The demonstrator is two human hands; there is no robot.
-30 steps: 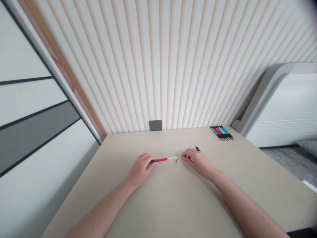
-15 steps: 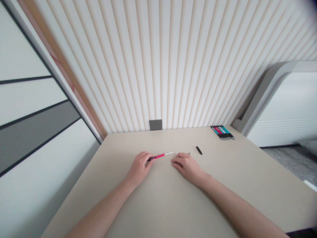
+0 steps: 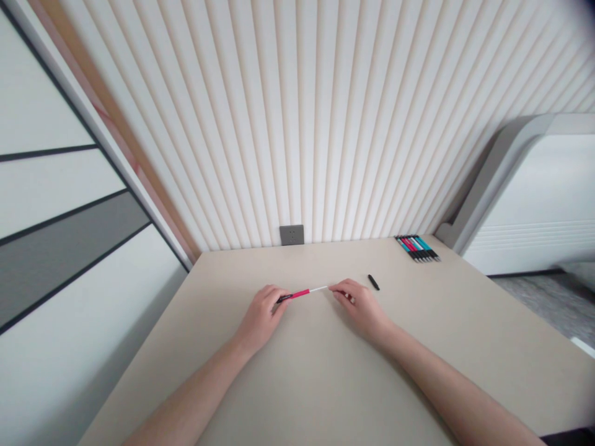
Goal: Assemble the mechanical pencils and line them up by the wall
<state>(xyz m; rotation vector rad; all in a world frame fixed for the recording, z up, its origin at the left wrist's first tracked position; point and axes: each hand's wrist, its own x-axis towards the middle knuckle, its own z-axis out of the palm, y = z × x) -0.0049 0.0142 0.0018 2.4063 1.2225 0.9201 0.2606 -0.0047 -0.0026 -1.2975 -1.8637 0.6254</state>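
My left hand is closed around the black end of a pink and black pen, held just over the table. From the pen's open front sticks a thin white refill, pointing right. My right hand has its thumb and fingers pinched together at the refill's tip. Whatever is between those fingertips is too small to name. To the right of that hand, apart from it, a short black pen part lies on the table.
A row of several pens in pink, blue and white with black grips lies at the table's back right. A dark wall socket sits behind the beige table. A white cabinet flanks the left side.
My right hand has shifted slightly right and turned, its fingertips now meeting the refill's tip. A small silvery bit formerly visible beside that hand no longer shows. My left hand stays put.
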